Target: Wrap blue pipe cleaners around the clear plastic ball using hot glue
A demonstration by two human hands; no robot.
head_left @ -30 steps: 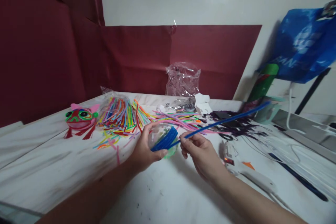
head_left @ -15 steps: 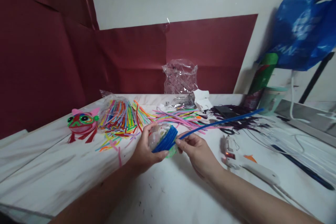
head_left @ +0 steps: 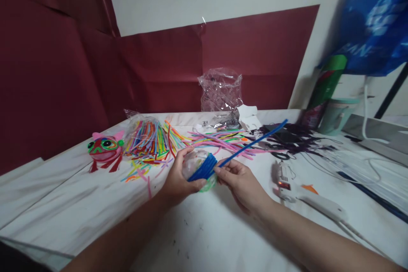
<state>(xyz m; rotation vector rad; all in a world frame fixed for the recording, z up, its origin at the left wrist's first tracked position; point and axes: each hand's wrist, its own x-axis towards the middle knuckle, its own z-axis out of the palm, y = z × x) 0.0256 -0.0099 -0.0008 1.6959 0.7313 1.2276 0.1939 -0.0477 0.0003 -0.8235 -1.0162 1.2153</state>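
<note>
My left hand [head_left: 179,174] is closed round a clear, rounded plastic piece [head_left: 193,162] whose side is covered by several rows of blue pipe cleaner. Green shows along its lower edge. Between thumb and forefinger, my right hand [head_left: 237,180] pinches a blue pipe cleaner [head_left: 255,142] close to those rows. Its free end sticks out up and to the right. My fingers hide part of the rounded piece.
A frog-like figure [head_left: 104,151] stands at left beside a plastic bag of colourful pipe cleaners [head_left: 149,136]. Loose pink strips [head_left: 219,142] lie behind my hands. A white hot glue gun [head_left: 318,204] with its cord rests at right, near dark purple threads [head_left: 306,138] and a pale green cup [head_left: 338,115].
The free end of the blue pipe cleaner has swung left and reaches less far right. Both hands keep their hold. The view has shifted slightly.
</note>
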